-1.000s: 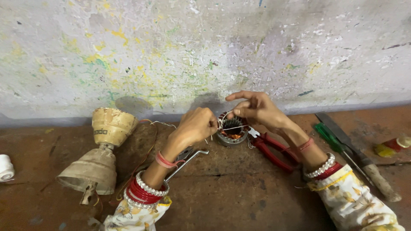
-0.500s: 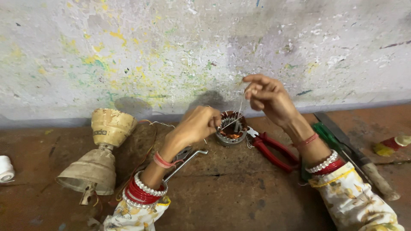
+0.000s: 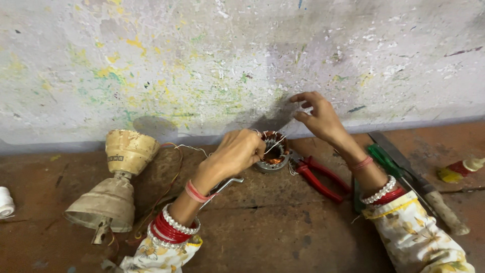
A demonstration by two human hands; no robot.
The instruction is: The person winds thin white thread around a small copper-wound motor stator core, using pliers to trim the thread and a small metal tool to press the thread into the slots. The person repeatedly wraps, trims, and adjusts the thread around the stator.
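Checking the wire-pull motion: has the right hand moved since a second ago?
Yes. The right hand has lifted up and to the right, away from the round wound coil on the bench and up against the paint-spattered wall.

A paint-splattered wall (image 3: pixel 202 65), grey with yellow and green spots, filled the upper half of the frame. Below it lay a worn brown workbench (image 3: pixel 283 237). At the lower left stood a dusty cream fan housing (image 3: pixel 113 182), tilted, with thin wires (image 3: pixel 166 172) running from it. A small white spool (image 3: pixel 5 202) was at the left edge. Red-handled pliers (image 3: pixel 321 177) lay right of centre, and a green-handled screwdriver (image 3: pixel 384 159) lay further right, just beside a long file with a wooden handle (image 3: pixel 419 184). A small red and yellow bottle (image 3: pixel 462 168) lay near the right edge. A metal spanner (image 3: pixel 222 187) lay at the centre.
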